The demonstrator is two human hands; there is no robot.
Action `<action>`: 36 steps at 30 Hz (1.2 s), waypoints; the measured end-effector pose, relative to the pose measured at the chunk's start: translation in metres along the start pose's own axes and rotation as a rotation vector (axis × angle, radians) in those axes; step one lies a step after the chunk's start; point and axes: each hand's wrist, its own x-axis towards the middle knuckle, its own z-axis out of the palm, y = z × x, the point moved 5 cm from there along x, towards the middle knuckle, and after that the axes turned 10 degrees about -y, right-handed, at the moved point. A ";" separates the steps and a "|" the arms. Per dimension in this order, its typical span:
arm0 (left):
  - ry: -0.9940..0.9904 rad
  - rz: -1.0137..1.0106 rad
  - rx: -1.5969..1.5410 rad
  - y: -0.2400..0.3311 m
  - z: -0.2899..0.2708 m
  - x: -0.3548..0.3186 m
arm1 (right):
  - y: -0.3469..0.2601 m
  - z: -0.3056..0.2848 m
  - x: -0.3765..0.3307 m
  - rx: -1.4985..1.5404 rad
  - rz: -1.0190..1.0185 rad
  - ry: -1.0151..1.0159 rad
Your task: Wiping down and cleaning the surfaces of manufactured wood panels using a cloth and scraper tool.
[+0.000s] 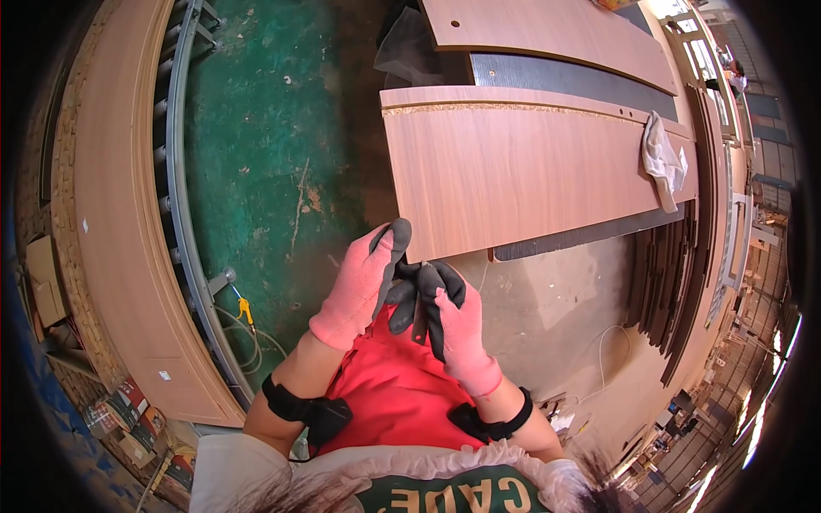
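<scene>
Both my hands wear pink gloves with black-coated fingers and meet in front of my red apron (pixel 393 393). My right hand (pixel 459 321) is closed around a thin, dark flat strip (pixel 419 329) with a small hole near its lower end. Close beside it, my left hand (pixel 359 282) has its fingers curled in; whatever they may hold is hidden. Just beyond my hands lies the near left corner of a wood-grain panel (pixel 522 171), whose far edge shows a rough, chipped band. A crumpled white cloth (pixel 661 161) rests on this panel's right end.
Another wood-grain panel (pixel 547 38) and dark boards (pixel 564 85) lie beyond. Stacked brown panels (pixel 676 274) stand at right. Along the left runs a roller conveyor (pixel 177 171) beside long panels (pixel 111 214). A yellow air gun (pixel 245 309) hangs there; hoses trail on the floor.
</scene>
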 end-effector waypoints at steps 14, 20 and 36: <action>0.004 -0.004 0.018 -0.004 -0.002 0.001 | 0.008 -0.005 0.000 -0.090 0.015 0.054; 0.032 0.015 0.001 0.000 0.002 0.001 | 0.010 -0.003 0.002 0.104 -0.007 0.032; 0.005 0.050 0.039 -0.003 0.000 0.003 | 0.011 -0.004 0.001 -0.056 -0.026 0.042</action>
